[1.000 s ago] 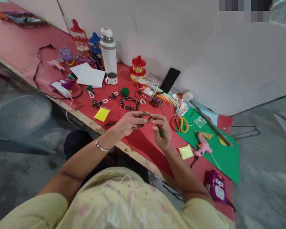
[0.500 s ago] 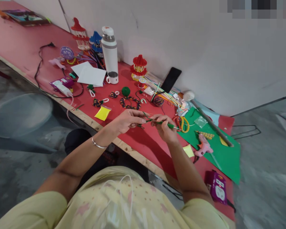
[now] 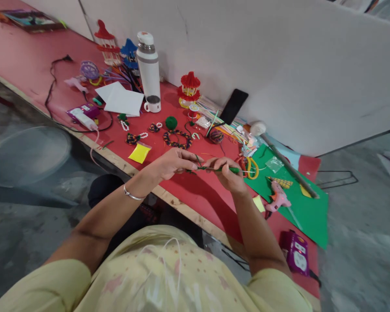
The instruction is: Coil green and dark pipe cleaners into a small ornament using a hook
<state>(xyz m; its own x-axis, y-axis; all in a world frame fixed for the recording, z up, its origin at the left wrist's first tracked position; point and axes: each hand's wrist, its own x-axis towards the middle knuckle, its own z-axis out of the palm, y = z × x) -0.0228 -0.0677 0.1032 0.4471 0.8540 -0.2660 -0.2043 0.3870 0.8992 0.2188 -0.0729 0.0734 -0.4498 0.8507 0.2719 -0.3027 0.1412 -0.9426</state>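
Note:
My right hand [image 3: 229, 173] is closed around a crochet hook with a green handle [image 3: 234, 170], its thin metal end sticking out to the right. Pinched in the fingers of my left hand [image 3: 177, 164] is dark green yarn [image 3: 199, 167], which meets the hook's other end between the two hands. A strand of it rises over the left fingers. Both hands hover over the red table near its front edge, fingertips close together. Behind them lie a braided multicolour ring [image 3: 177, 146] and a green yarn ball [image 3: 171, 123].
On the red table [image 3: 195, 190] are a white bottle [image 3: 148, 71], white paper [image 3: 125, 102], a yellow packet [image 3: 139, 153] and a phone [image 3: 234, 106]. To the right are scissors [image 3: 252, 168], a pink glue gun [image 3: 277, 197], green sheet [image 3: 315, 221] and purple power socket [image 3: 295, 253].
The hook has turned slightly and now lies nearer level, with my right hand a little further right. My left hand has barely moved. The view has shifted slightly.

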